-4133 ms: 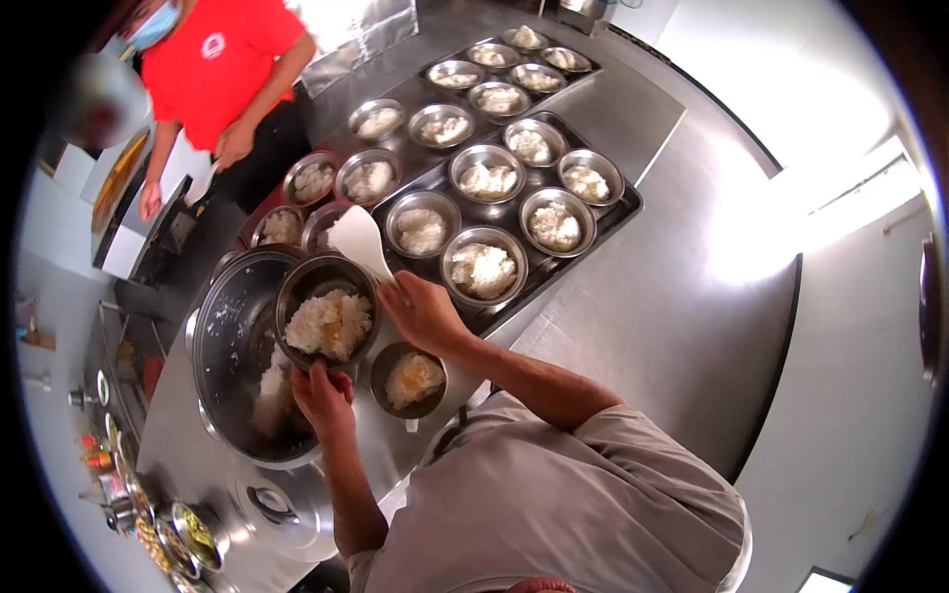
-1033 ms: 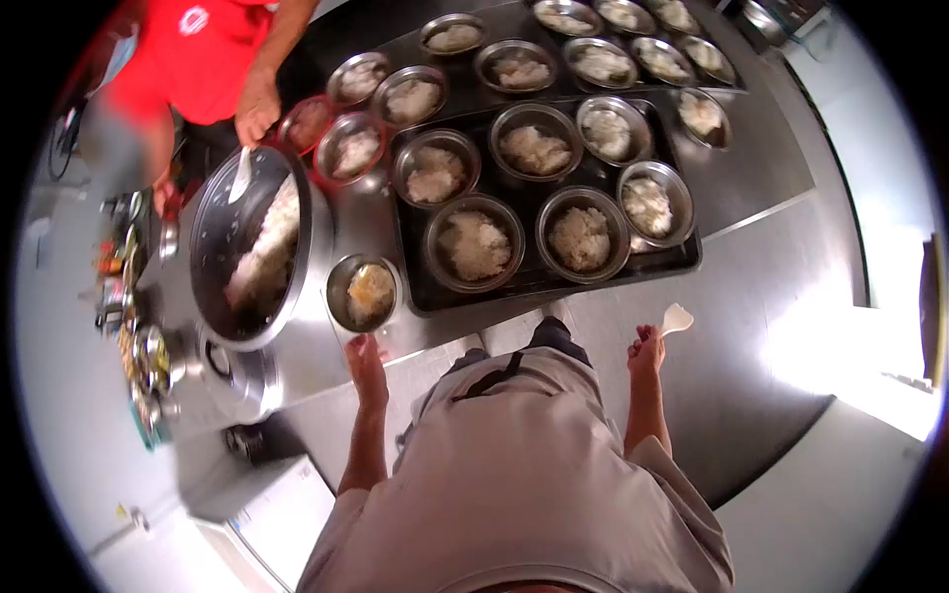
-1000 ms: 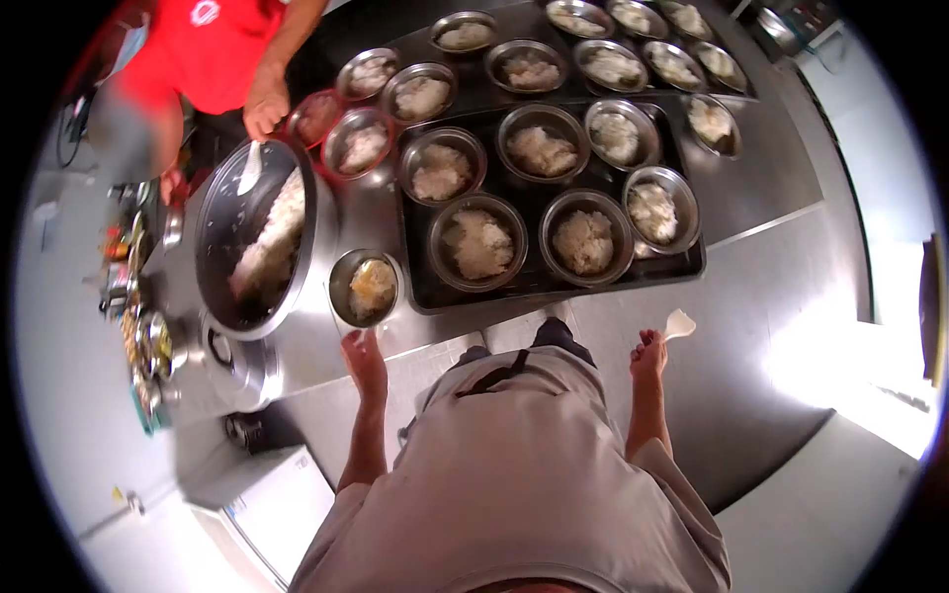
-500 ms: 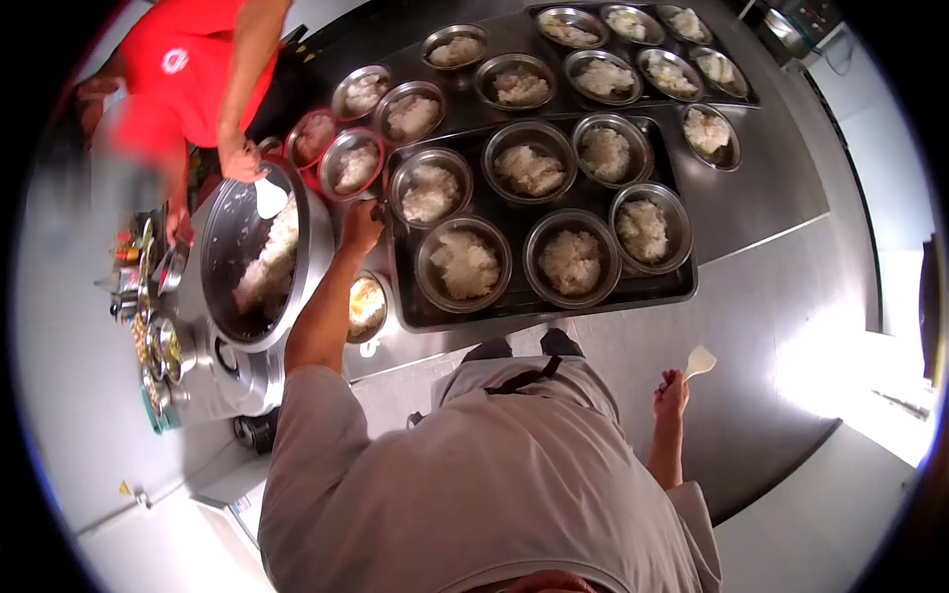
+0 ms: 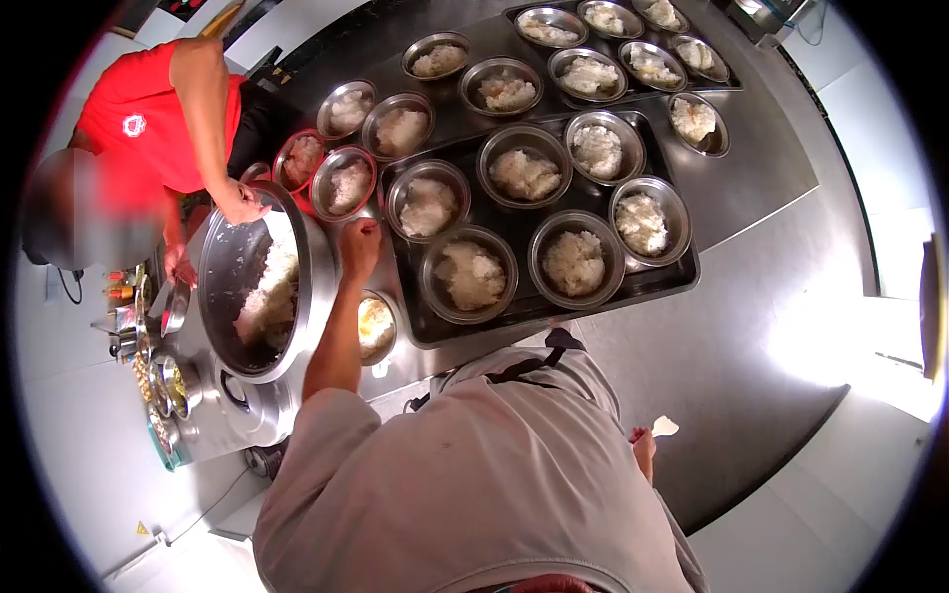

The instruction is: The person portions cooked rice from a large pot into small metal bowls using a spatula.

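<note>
Steel-grey kitchen counter [image 5: 756,183] fills the far half of the scene, lit hard from the right; writing is scarce, with only a white round emblem [image 5: 134,126] on the red shirt [image 5: 168,94] of a co-worker at the left, its lettering too small to read, and a yellow triangular sticker [image 5: 142,528] low on the near left wall, likewise unreadable; six metal bowls [image 5: 524,139] of rice sit on the near black tray [image 5: 684,282], six more [image 5: 583,55] on the far tray [image 5: 735,83]; five others [image 5: 500,69] stand outside the trays, four on the far left side and one to the right; two red-edged bowls [image 5: 346,158] sit beside the big pot [image 5: 318,287], which holds a heap of rice [image 5: 269,296]; one bowl [image 5: 391,341] with yellow on its rice stands between pot and near tray; just beyond it is the person's left hand [image 5: 360,247], fingers curled in, and I cannot tell whether it holds anything; the right hand [image 5: 643,447], low at the right, grips one white paddle [image 5: 665,427], well apart from the counter; one co-worker's hand [image 5: 240,203] holds a second white paddle [image 5: 278,225] over the pot.
</note>
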`<action>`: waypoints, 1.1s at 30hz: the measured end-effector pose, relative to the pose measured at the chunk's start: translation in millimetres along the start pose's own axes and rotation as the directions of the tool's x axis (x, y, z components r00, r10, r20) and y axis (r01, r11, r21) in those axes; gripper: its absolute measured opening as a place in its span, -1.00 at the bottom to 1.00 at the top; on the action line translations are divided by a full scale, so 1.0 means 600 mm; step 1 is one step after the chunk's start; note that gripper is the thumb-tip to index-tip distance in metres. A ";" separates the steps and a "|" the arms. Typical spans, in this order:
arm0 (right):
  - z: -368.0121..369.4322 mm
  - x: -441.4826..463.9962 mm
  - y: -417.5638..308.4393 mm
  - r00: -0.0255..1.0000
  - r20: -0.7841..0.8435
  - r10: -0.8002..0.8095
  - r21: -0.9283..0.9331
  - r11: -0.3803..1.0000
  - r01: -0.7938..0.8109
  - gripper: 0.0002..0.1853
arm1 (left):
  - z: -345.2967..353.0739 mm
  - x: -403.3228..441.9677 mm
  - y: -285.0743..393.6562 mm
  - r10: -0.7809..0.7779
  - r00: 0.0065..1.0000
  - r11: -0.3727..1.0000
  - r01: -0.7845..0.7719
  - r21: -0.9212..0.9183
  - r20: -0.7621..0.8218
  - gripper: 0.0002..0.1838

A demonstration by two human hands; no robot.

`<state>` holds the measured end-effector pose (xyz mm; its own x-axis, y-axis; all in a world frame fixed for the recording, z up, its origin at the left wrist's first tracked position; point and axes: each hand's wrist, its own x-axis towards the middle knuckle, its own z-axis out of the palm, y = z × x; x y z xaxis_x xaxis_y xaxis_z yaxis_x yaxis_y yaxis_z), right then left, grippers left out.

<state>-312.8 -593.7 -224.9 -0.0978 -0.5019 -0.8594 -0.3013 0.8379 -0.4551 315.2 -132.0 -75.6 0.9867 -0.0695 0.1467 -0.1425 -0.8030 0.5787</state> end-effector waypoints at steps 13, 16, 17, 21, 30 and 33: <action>0.191 -0.036 -0.159 0.962 0.193 -0.194 -0.022 0.979 0.202 -0.87 | -0.035 0.024 0.097 0.036 0.999 0.949 -0.028 -0.314 0.017 -0.70; 0.189 -0.032 -0.151 0.964 0.200 -0.176 -0.064 0.979 0.193 -0.87 | -0.016 0.023 0.070 -0.137 0.990 0.990 0.135 -0.044 -0.039 -0.69; 0.184 -0.027 -0.141 0.971 0.182 -0.155 -0.090 0.981 0.173 -0.86 | -0.004 0.022 0.052 -0.151 0.985 0.988 0.151 -0.009 -0.077 -0.68; 0.147 -0.004 -0.098 0.983 0.154 -0.101 -0.113 0.986 0.119 -0.85 | 0.001 0.026 0.057 -0.398 0.906 0.894 0.418 -0.158 0.147 -0.73; 0.118 -0.019 -0.057 0.998 0.054 -0.022 -0.089 0.996 0.027 -0.85 | 0.024 0.030 -0.001 -0.439 0.878 0.810 0.479 -0.338 0.192 -0.73; 0.127 -0.018 -0.063 0.999 0.028 -0.025 -0.066 0.997 0.027 -0.87 | 0.016 0.035 0.023 -0.388 0.921 0.894 0.370 -0.254 -0.022 -0.78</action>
<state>-228.3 -603.5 -216.1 -0.0639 -0.5167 -0.8538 -0.3657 0.8082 -0.4617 334.6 -150.1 -72.5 0.9628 0.2604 -0.0715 0.2180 -0.5930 0.7751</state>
